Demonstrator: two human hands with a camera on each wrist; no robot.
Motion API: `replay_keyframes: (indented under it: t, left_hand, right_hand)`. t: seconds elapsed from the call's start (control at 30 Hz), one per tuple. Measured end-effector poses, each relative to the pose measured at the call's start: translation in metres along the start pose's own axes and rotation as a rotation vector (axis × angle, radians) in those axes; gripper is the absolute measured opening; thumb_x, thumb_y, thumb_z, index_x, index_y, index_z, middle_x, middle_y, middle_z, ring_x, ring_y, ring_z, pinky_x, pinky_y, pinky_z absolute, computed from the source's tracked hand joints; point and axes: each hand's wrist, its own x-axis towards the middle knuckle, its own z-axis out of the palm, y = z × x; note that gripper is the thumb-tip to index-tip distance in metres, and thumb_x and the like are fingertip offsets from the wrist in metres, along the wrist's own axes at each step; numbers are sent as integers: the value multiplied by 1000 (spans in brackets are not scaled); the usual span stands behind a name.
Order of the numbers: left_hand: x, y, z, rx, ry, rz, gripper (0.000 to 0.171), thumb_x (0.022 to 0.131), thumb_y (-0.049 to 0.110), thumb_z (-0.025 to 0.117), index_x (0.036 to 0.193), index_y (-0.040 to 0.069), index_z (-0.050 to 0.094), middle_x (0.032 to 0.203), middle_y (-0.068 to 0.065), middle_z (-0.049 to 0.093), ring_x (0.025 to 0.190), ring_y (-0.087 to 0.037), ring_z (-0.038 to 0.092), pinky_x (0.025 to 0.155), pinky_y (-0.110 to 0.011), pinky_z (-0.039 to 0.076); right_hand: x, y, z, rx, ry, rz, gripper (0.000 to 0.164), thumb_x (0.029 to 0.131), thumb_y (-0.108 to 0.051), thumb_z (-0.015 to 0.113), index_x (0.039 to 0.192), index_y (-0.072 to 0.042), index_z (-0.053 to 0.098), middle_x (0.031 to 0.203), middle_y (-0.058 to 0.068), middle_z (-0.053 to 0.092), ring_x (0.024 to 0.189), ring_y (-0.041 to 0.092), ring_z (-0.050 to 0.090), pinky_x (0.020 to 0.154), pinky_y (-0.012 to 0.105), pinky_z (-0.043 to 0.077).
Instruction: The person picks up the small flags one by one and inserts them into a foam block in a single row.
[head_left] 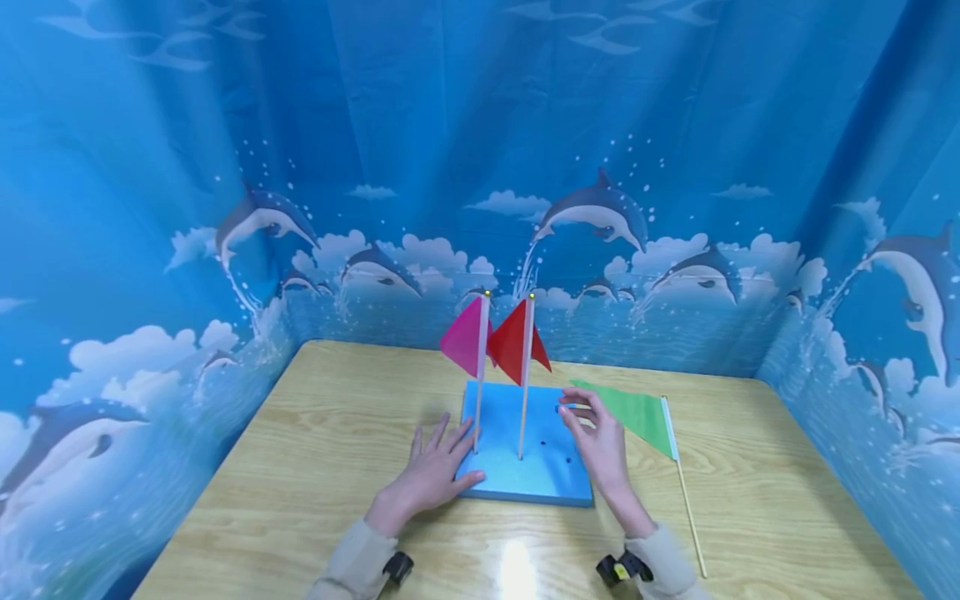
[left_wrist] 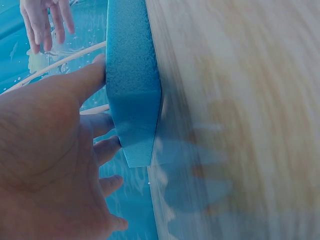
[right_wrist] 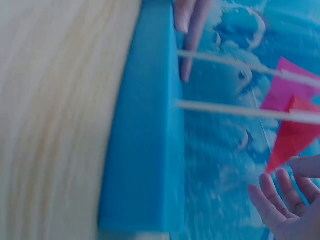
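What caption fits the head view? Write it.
A pink flag and a red flag stand in a blue board; a green flag lies on the table.

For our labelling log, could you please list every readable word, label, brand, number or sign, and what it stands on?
There is no readable text in any view.
Pink flag, red flag, green flag, blue board, dolphin backdrop: no lettering visible.
Yellow patch on the black right-wrist device: too small to tell whether it bears text.
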Motion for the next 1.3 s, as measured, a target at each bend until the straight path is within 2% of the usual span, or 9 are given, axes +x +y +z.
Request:
replay_keyframes:
  t: [0.13, 0.43, 0.57, 0.67, 0.77, 0.93, 1.07, 1.17, 1.3]
  left_hand:
    - [0, 0, 0, -6, -1, -1, 72, 101, 48, 58, 158, 11, 36, 166, -13, 28, 153, -45, 11, 115, -76, 5]
    - [-1, 1, -1, -9, -3, -10, 72, 100, 48, 59, 158, 11, 36, 166, -12, 28, 153, -46, 11, 115, -76, 5]
    - [-1, 1, -1, -11, 0, -3, 72, 100, 48, 59, 158, 11, 36, 166, -12, 28, 153, -46, 12, 115, -76, 6]
    - [-1, 0, -1, -15, 0, 0, 72, 101, 48, 58, 158, 11, 36, 166, -12, 28, 153, -46, 11, 115, -77, 5]
    - [-1, 0, -1, -17, -2, 2, 72, 101, 48, 58, 158, 11, 36, 166, -12, 27, 153, -45, 11, 115, -77, 5]
    - [1, -2, 0, -15, -1, 4, 73, 100, 49, 58, 159, 12, 35, 166, -12, 27, 153, -46, 11, 115, -77, 6]
    - [1, -2, 0, -14, 0, 4, 74, 100, 49, 58, 159, 12, 35, 166, -12, 27, 153, -46, 11, 114, -77, 6]
    - [1, -2, -1, -21, 1, 8, 74, 99, 48, 59, 158, 12, 35, 166, -12, 27, 153, -47, 11, 114, -77, 6]
    - [2, -2, 0, -15, 0, 9, 74, 99, 48, 60, 158, 12, 35, 166, -13, 28, 153, -47, 12, 114, -77, 6]
  right_hand:
    - [5, -5, -22, -48, 59, 36, 29, 96, 2, 66, 124, 8, 62, 117, 27, 68, 98, 31, 69, 77, 14, 57]
    - [9, 21, -85, -194, 149, 75, 31, 97, -6, 67, 127, 1, 63, 118, 23, 68, 83, -13, 60, 72, 13, 57]
    - [6, 30, -111, -339, 145, 110, 32, 97, -5, 67, 128, 3, 62, 118, 25, 68, 80, -10, 63, 67, 15, 58]
    - [2, 36, -131, -510, 90, 154, 35, 98, -10, 67, 130, 3, 60, 118, 26, 69, 87, 15, 74, 68, 17, 55]
    - [-1, 43, -149, -649, -31, 225, 41, 99, -15, 65, 133, 5, 56, 120, 27, 68, 97, 38, 73, 69, 25, 51]
    - [-3, 57, -169, -750, -168, 288, 45, 98, -18, 65, 130, 11, 55, 115, 26, 70, 87, 31, 72, 71, 39, 49]
    - [-3, 61, -173, -743, -233, 342, 46, 96, -16, 65, 128, 15, 55, 107, 25, 70, 76, 25, 71, 80, 47, 53]
    - [-3, 63, -174, -685, -264, 418, 47, 93, -12, 68, 126, 18, 53, 101, 22, 68, 64, 15, 69, 70, 39, 59]
    - [-3, 67, -173, -646, -285, 500, 50, 87, -7, 72, 125, 19, 52, 95, 16, 67, 61, 10, 65, 58, 28, 59]
